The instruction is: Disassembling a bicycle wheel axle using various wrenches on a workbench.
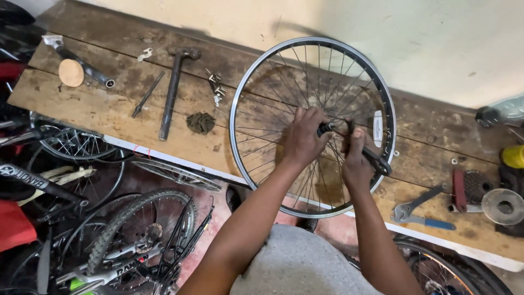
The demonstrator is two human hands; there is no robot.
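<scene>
A spoked bicycle wheel [248, 82] with a silver rim lies flat on a worn wooden workbench [109, 104], overhanging its front edge. My left hand [302, 138] rests over the spokes at the hub, fingers curled around a dark tool end [326, 128]. My right hand [355, 158] grips a black-handled wrench [377, 161] that reaches toward the right side of the rim. The hub itself is hidden under both hands.
On the bench lie a hammer [173, 82], a thin rod [147, 94], a dark rag [201, 123], small screws [215, 86], a blue-handled spanner [423, 214], and a cassette [477, 186]. Bicycles and loose wheels [136, 229] crowd the floor at lower left.
</scene>
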